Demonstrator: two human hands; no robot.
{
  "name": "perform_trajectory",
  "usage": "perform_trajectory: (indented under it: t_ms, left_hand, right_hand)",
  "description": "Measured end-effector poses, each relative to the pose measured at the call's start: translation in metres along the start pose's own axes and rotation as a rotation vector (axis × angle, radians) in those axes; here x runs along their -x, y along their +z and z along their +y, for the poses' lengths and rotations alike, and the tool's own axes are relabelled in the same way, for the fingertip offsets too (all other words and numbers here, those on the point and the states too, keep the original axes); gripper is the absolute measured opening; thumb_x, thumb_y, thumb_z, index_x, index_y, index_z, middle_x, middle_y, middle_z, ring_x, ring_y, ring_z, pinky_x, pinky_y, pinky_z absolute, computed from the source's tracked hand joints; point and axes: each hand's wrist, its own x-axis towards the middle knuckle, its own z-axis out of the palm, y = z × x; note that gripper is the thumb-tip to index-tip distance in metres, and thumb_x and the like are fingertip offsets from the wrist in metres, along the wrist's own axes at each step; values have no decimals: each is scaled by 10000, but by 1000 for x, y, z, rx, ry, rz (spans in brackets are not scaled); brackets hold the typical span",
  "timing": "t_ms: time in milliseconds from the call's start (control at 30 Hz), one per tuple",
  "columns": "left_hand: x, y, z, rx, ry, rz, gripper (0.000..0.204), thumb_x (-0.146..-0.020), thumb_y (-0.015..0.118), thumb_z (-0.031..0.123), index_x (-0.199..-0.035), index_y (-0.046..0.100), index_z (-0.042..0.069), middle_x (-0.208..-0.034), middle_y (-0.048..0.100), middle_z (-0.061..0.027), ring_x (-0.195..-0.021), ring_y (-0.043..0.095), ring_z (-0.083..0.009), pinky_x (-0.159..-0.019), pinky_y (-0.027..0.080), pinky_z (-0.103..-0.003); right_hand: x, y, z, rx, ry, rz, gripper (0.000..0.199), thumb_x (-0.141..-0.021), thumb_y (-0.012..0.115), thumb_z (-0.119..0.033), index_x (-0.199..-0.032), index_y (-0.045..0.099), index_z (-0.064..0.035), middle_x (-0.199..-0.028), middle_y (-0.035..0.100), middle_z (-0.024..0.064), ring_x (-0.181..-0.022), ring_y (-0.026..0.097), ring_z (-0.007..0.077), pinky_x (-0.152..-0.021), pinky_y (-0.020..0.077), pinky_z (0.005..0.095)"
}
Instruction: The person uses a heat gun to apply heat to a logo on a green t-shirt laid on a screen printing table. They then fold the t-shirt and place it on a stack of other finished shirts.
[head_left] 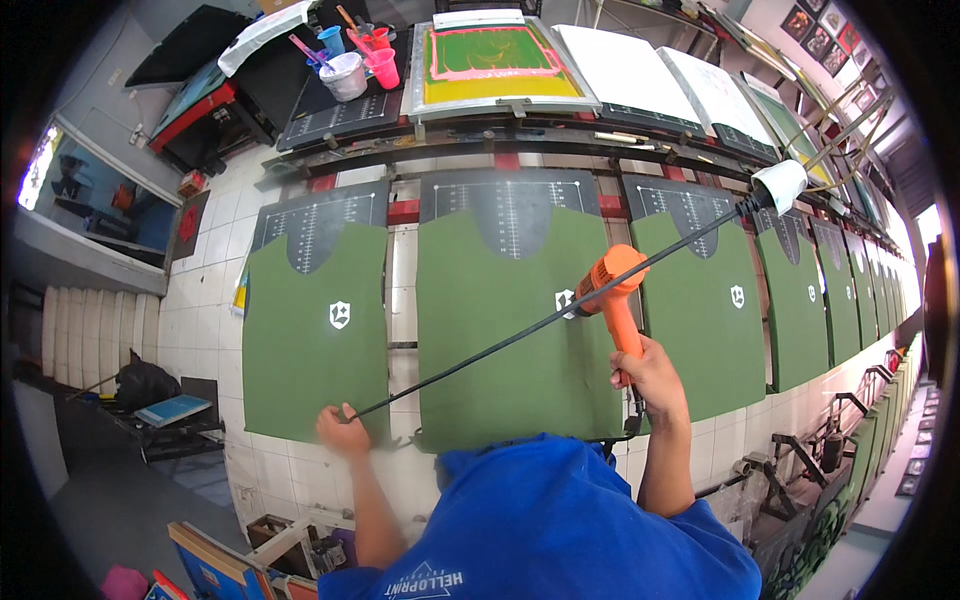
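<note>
My right hand (pixel 657 378) grips the handle of an orange hair dryer (pixel 622 310). The dryer is over the middle green shirt panel (pixel 490 350), its nozzle beside a white shield print (pixel 563 302) that it partly covers. My left hand (pixel 342 432), slightly blurred, closes around a black power cord (pixel 470 355) at the lower edge of the left green panel (pixel 310 370). The cord stretches taut up to the right, passing in front of the dryer, to a hanging white socket (pixel 779 186). Another white shield print (pixel 340 315) shows on the left panel.
More green panels (pixel 700 330) lie on dark ruled boards (pixel 500 215) in a row to the right. Behind stand a framed printing screen (pixel 505 95), a white bucket (pixel 344 77) and coloured cups (pixel 382 68). Metal brackets (pixel 790 470) jut out at lower right.
</note>
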Motion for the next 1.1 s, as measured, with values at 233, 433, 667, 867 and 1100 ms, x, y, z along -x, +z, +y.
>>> perform_trajectory:
  t_ms: [233, 433, 667, 867, 1100]
  left_hand:
    - [-1, 3, -3, 15, 16, 25, 224, -833, 666, 219, -867, 555, 27, -803, 534, -119, -812, 517, -322, -726, 405, -432]
    - [0, 3, -2, -6, 14, 23, 221, -847, 660, 226, -871, 557, 31, -813, 538, -110, -803, 515, -311, -728, 411, -431]
    - [0, 3, -3, 15, 23, 17, 216, -834, 663, 207, -876, 560, 21, -836, 559, -123, -845, 526, -327, -738, 414, -437]
    - [-1, 0, 1, 11, 17, 21, 210, -828, 665, 206, -878, 562, 29, -841, 561, -124, -852, 527, -332, -745, 418, -442]
    - [-1, 1, -1, 15, 8, 20, 210, -825, 663, 217, -871, 566, 37, -831, 555, -116, -829, 521, -326, -731, 413, -439]
  right_hand:
    - [4, -3, -1, -19, 38, -42, 242, -860, 591, -75, -1066, 528, 35, -729, 537, 17, -563, 576, 112, -528, 478, 257]
    - [6, -5, 1, -25, 48, -64, 295, -855, 598, -69, -1113, 520, 48, -731, 537, 17, -570, 574, 112, -540, 476, 252]
    - [11, -5, -1, -18, 82, -94, 336, -855, 596, -59, -1158, 512, 58, -731, 533, 13, -569, 571, 110, -545, 474, 253]
    - [12, -1, -4, 0, 77, -93, 321, -850, 603, -58, -1141, 521, 52, -737, 536, 9, -569, 567, 105, -548, 477, 253]
    - [8, 0, 0, -2, 54, -105, 312, -847, 606, -54, -1129, 518, 49, -753, 549, 18, -583, 581, 107, -544, 478, 254]
